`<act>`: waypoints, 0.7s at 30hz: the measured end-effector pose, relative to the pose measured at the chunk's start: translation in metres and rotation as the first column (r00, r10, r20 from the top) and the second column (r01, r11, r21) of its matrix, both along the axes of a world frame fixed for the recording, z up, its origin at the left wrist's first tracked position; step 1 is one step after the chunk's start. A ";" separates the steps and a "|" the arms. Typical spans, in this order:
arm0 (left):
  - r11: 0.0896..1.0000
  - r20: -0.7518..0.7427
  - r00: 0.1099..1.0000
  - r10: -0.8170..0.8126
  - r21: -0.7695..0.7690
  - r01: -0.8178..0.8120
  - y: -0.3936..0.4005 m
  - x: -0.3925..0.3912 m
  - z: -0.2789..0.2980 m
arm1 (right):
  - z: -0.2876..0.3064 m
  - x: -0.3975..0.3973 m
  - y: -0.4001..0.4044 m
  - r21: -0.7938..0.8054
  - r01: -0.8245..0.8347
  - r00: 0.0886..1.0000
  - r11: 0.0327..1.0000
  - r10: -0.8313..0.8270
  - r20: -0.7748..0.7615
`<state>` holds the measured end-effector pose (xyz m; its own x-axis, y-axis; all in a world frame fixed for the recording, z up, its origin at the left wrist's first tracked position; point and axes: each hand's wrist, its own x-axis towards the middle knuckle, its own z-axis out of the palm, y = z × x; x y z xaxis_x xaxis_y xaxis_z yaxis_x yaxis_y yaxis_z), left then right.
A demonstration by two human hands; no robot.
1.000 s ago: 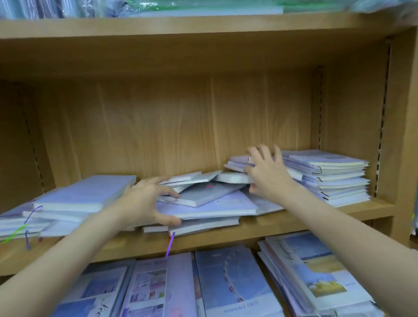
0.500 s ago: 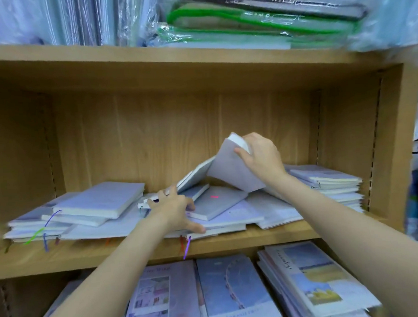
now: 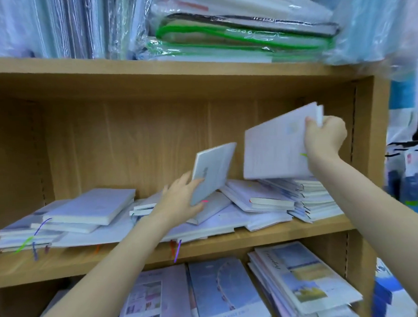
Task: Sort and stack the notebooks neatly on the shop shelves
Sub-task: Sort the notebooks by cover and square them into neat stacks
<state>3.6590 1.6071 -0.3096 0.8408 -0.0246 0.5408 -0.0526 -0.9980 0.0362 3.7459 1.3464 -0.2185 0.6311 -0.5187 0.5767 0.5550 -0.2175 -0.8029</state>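
Setting: light wooden shop shelving unit (image 3: 199,77), three levels in view, photographed from head height.
Middle shelf: wooden board (image 3: 278,234) carrying a loose spread of pale lavender and white notebooks.
Left grip: left hand (image 3: 178,202), thumb and fingers pinching the lower corner of a small pale grey-blue notebook (image 3: 214,170); notebook raised off the heap, tilted up and away to the right of the grip.
Right grip: right hand (image 3: 324,139), fingers curled round the upper right edge of a large white notebook (image 3: 277,145); cover facing the camera, hanging down and to the left of the grip, clear of the books beneath.
Between the grips: a narrow gap separating the two lifted notebooks, not touching.
Below the left grip: jumbled middle heap of flat notebooks (image 3: 230,219), overlapping at odd angles, purple ribbon marker (image 3: 177,252) hanging over the shelf edge.
Left of the left grip: uneven stack of lavender notebooks (image 3: 85,211), green and purple ribbons trailing at its front.
Below the right grip: stack of spiral-bound white notebooks (image 3: 317,201), near the right side panel.
Upper shelf: plastic-wrapped folders with green trim (image 3: 241,37).
Lower shelf: illustrated blue-covered notebooks (image 3: 223,294) lying flat.
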 end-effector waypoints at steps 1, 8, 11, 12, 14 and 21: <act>1.000 0.060 0.998 -0.011 0.025 0.009 -0.003 0.004 0.000 | 0.003 0.005 -0.003 0.120 -0.012 1.000 0.993 0.011 0.009; 0.994 0.241 0.966 -0.096 0.074 0.081 -0.009 0.026 -0.015 | -0.061 0.053 0.009 0.498 -0.430 0.732 0.753 0.614 -0.297; 0.987 0.353 0.934 -0.050 -0.128 0.101 -0.008 0.032 -0.023 | -0.083 0.061 0.012 0.289 -0.455 0.708 0.842 0.539 -0.455; 0.969 0.428 0.903 -0.030 -0.210 0.131 -0.009 0.032 -0.022 | -0.085 0.062 0.012 0.224 -0.460 0.723 0.859 0.508 -0.468; 0.910 0.529 0.843 0.093 -0.389 0.144 -0.013 0.032 -0.012 | -0.089 0.060 0.011 0.127 -0.465 0.741 0.876 0.463 -0.486; 0.966 0.760 0.647 0.066 -0.212 0.151 -0.021 0.021 0.060 | -0.108 0.048 0.025 0.135 -0.500 0.759 0.855 0.508 -0.406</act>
